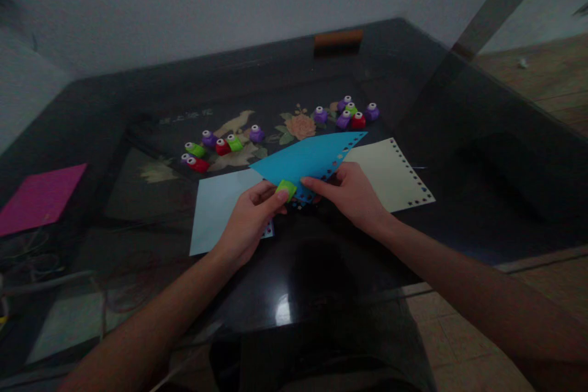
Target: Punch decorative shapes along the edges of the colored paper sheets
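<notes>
In the head view, the main risk looks to be a crease: the blue sheet (298, 156) is raised and bowed between both hands, so uneven pressure could fold or tear it, most likely along the edge weakened by its row of small holes. A slack hold by the right hand (351, 193) could also let the paper slip askew against the green punch (285, 190) and leave a hole out of line.

The green punch sits at the fingertips of the left hand (252, 214), thumb pressing on it, against the sheet's near edge; whether paper is inside its slot I cannot tell. The right hand pinches the blue sheet near its punched edge, just right of the punch. Below the left hand lies a pale blue sheet (218, 208); a cream sheet (383, 177) lies beyond the right. Farther back on the desk (331, 263) stand more coloured punches (223, 147), in two loose groups.
</notes>
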`<state>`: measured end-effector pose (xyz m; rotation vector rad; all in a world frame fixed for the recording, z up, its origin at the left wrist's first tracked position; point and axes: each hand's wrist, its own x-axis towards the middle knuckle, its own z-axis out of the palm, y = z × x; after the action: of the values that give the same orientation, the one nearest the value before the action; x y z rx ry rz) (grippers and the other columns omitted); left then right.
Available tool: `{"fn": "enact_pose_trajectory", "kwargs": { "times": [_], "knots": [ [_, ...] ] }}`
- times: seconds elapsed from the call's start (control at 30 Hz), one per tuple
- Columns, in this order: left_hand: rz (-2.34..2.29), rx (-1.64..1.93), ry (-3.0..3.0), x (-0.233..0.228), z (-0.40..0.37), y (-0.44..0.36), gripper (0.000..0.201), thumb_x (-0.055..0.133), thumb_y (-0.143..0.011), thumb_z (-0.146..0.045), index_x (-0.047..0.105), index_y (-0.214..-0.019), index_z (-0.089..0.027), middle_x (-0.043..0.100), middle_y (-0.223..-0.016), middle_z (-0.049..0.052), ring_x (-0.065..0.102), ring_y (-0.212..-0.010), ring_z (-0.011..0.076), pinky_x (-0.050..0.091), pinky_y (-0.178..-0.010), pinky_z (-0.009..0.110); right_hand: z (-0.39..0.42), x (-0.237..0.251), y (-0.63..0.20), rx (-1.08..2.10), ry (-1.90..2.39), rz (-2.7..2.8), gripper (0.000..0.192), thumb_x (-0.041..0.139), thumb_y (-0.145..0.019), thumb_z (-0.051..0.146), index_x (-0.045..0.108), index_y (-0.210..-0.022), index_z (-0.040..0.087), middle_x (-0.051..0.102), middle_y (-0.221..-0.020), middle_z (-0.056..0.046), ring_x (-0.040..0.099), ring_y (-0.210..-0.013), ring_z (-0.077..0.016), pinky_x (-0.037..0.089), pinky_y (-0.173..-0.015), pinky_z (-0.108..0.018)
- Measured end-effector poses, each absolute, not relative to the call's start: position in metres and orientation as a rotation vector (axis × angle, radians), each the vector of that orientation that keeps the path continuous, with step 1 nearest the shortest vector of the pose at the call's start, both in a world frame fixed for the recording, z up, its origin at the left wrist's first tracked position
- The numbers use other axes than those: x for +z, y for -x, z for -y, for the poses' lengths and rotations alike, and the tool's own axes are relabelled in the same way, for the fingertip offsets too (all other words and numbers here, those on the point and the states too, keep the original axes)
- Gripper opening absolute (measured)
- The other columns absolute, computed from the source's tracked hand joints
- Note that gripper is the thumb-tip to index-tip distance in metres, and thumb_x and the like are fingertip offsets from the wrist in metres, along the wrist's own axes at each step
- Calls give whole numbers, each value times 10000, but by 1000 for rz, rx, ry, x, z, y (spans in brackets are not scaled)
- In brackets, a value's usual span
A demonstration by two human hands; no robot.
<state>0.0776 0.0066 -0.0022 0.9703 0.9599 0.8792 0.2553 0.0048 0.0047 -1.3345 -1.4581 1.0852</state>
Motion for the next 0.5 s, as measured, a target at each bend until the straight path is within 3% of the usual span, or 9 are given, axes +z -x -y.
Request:
{"fn": "enact_pose_trajectory", "kwargs": {
  "times": [0.5],
  "knots": [
    [-950, 936, -1020, -6, -8, -78, 173, 767, -704, -317, 709, -815, -198, 658, -775, -23, 529, -685, 95, 396, -648, 198, -4, 3, -256, 1056, 1335, 1497, 313, 637, -766, 382, 565, -553, 164, 589, -527, -10, 533, -502, -132, 382, -490, -256]
  ]
}}
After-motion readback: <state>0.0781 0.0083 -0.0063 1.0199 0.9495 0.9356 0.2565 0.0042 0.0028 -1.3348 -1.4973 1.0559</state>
